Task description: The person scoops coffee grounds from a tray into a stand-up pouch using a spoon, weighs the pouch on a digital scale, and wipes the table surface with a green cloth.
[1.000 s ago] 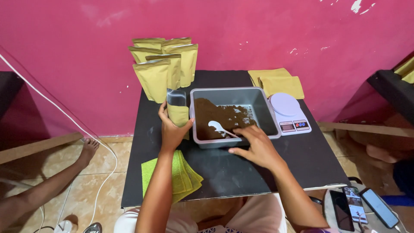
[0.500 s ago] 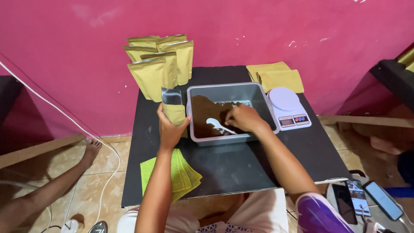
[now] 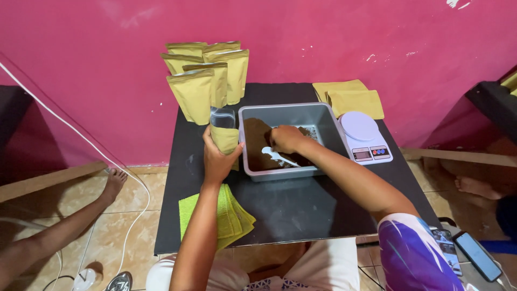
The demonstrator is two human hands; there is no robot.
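Spillage is what I'd watch for. My left hand (image 3: 218,156) is clamped round an open pouch (image 3: 224,134), held upright just beside the tray (image 3: 323,116). My right hand (image 3: 285,139) is inside the tray, closed on a white scoop (image 3: 277,157) lying in the brown powder (image 3: 258,145). A tilted pouch or overfull scoop could drop powder on the table (image 3: 291,207).

Setting: small home packing station, not a shop or lab. Low black surface (image 3: 291,205) set against a painted pink wall (image 3: 301,37) over beige tiled floor (image 3: 140,215). Behind the grey rectangular tray (image 3: 323,116): upright gold pouches (image 3: 204,81). Beside it: white digital kitchen scale (image 3: 365,137).
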